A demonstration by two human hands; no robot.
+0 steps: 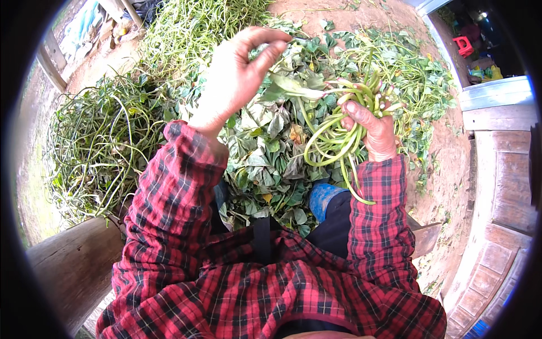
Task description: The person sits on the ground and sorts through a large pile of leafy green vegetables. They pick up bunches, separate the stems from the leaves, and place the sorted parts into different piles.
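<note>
A bunch of green leaf stalks (353,137), some with pinkish ends, is gripped in my right hand (372,127), its thumb across them. Several long stalks loop and hang below that hand. One pale, wilted leaf (296,87) reaches out from the bunch towards the left. My left hand (239,72) is raised above the leaf pile, thumb and forefinger tips close together; whether something thin is between them cannot be told. Beneath both hands lies a heap of wilted green leaves (262,156), between my legs.
A tangle of stalks (101,140) lies at left, a lighter green heap (199,29) at the top. More stalks and leaves (415,72) cover the earth at right. A wooden log (76,258), a plank wall (508,178) and a red plastic stool (463,46) are around.
</note>
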